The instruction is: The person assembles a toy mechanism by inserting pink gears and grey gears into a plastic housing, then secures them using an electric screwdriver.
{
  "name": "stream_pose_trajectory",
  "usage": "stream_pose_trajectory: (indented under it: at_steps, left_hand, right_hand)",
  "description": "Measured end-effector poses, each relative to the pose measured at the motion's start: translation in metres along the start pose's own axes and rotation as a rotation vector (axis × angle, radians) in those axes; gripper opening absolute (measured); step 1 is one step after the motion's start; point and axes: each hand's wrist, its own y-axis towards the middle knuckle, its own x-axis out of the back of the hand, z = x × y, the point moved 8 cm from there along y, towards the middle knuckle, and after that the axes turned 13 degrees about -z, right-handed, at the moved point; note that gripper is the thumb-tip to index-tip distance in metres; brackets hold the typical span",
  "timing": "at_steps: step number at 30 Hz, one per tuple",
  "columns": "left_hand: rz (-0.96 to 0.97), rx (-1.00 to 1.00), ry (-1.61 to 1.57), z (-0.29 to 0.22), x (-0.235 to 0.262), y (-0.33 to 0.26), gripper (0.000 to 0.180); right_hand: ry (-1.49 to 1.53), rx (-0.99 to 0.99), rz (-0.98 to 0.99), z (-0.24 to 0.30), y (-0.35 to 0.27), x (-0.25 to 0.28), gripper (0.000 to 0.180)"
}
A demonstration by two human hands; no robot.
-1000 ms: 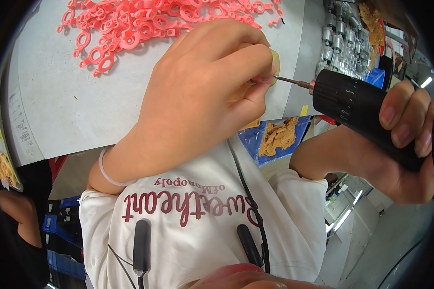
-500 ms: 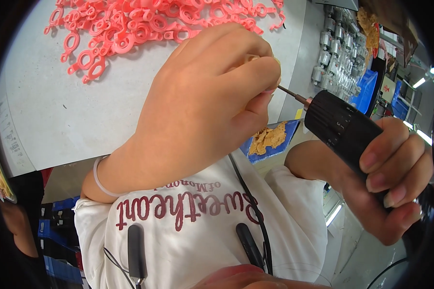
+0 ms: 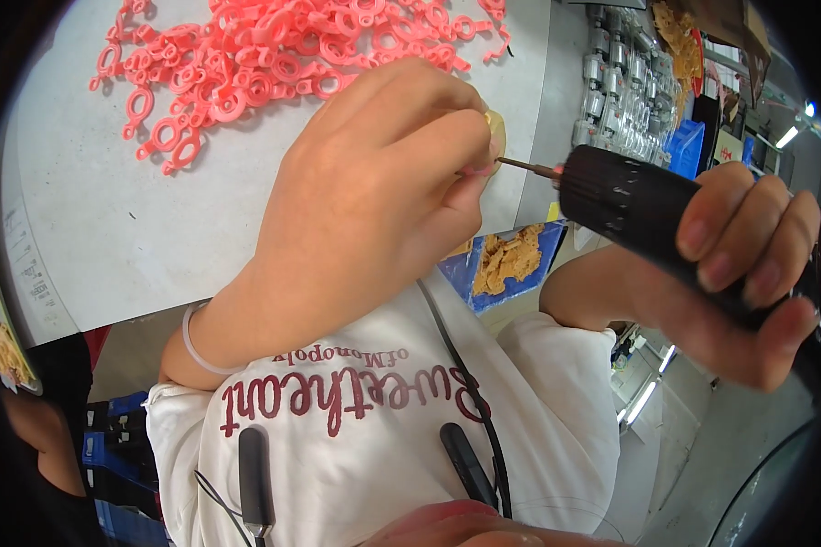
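Observation:
My left hand [image 3: 383, 164] is closed, its thumb and fingers pinched on a small pale yellow part [image 3: 495, 132]. Most of that part is hidden behind the fingers; only its rounded edge shows. On the right, my right hand [image 3: 748, 255] wraps round a black electric screwdriver [image 3: 625, 196]. The screwdriver slants, its thin metal bit [image 3: 524, 168] pointing left. The bit's tip is at the yellow part, by the left fingertips; whether it touches a screw I cannot tell.
A heap of pink ring-shaped plastic pieces [image 3: 274, 55] lies on the white table [image 3: 91, 219] beyond my left hand. Below the table's right edge is a blue tray [image 3: 465, 278] with tan scraps. Rows of small metal cylinders [image 3: 602, 77] stand at the far right.
Both hands have moved a little left, the screwdriver also slightly up. More of the yellow part now shows past my left fingers, with the bit's tip beside it.

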Motion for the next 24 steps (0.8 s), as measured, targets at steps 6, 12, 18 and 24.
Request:
stream_pose_trajectory:
  at_steps: [6, 12, 18, 24]
  left_hand:
    - [0.023, 0.058, 0.006, -0.001, 0.004, -0.002, 0.022]
    - [-0.039, -0.033, 0.009, -0.004, 0.002, 0.001, 0.024]
    - [0.053, 0.054, 0.013, -0.002, -0.002, 0.000, 0.025]
    - [0.065, 0.058, 0.013, -0.002, 0.001, 0.003, 0.025]
  right_hand:
    - [0.043, 0.031, 0.011, 0.076, 0.074, 0.197, 0.026]
    - [0.043, 0.061, 0.012, 0.036, 0.145, 0.281, 0.027]
    - [0.044, 0.033, 0.010, -0.019, 0.180, 0.286, 0.027]
    - [0.059, -0.008, 0.002, -0.043, 0.147, 0.179, 0.027]
